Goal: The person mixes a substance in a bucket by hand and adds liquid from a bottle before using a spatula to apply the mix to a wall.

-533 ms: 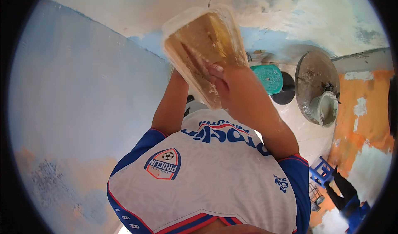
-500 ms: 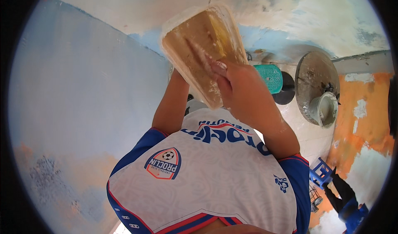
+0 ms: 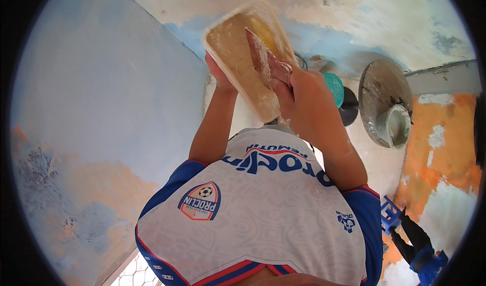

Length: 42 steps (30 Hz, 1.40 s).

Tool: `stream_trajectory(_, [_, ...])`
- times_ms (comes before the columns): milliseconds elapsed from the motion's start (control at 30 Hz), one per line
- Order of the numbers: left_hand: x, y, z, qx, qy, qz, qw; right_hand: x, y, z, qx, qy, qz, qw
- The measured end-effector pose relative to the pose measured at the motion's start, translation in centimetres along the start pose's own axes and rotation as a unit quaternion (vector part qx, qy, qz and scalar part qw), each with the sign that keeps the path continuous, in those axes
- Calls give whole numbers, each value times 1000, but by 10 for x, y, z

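Note:
A rectangular tub (image 3: 230,40), tan inside with a whitish smeared rim and a yellow patch, is held up in front of my chest. My left hand (image 3: 218,72) grips it by its left side; the fingers are partly hidden behind the tub. In my right hand (image 3: 306,91) is a reddish putty knife (image 3: 263,58), its thin blade streaked with white paste. The blade lies across the inside of the tub, pointing toward its far end; I cannot tell whether it touches the bottom. My right fingers are closed around its near end.
A pale blue wall (image 3: 111,93) rises close on my left, and a patchy wall (image 3: 369,17) stands ahead. To the right are a round table (image 3: 377,91) with a paste-smeared bucket (image 3: 396,126), a green stool (image 3: 332,86) and a blue stool (image 3: 391,214). Another person (image 3: 425,258) stands at the far right.
The putty knife, blurred and low in the tub before, now shows its blade clearly, turned with its face up. The tub has shifted slightly to the right in view.

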State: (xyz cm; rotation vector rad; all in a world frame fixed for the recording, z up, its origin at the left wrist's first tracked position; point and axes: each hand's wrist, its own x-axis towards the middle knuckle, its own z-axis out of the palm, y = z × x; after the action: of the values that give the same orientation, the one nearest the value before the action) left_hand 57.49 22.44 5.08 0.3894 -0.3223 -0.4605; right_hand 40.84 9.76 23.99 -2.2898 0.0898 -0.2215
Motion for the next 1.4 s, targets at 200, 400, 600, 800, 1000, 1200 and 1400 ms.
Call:
stream_trajectory(200, [-92,-30,-23,-115,37,-61,991,-51,-8,6,44,16,88,995])
stream_trajectory(400, [-186,-52,-41,-180,75,-112,974,-88,8,61,20,-94,133,986])
stream_trajectory(600, [-223,-62,-35,-104,106,-169,974,-113,20,113,-96,-130,118,980])
stream_trajectory(800, [-223,-79,-24,-130,89,-214,964,-149,39,105,-89,-161,99,978])
stream_trajectory(1000, [-209,-117,0,-101,36,-188,976,-161,38,46,-19,-69,83,994])
stream_trajectory(1200, [-208,-206,30,-122,28,-158,979,-208,83,-2,-71,-90,100,988])
stream_trajectory(1400, [-220,-294,104,-167,12,-145,975,-271,118,-120,-48,-53,104,992])
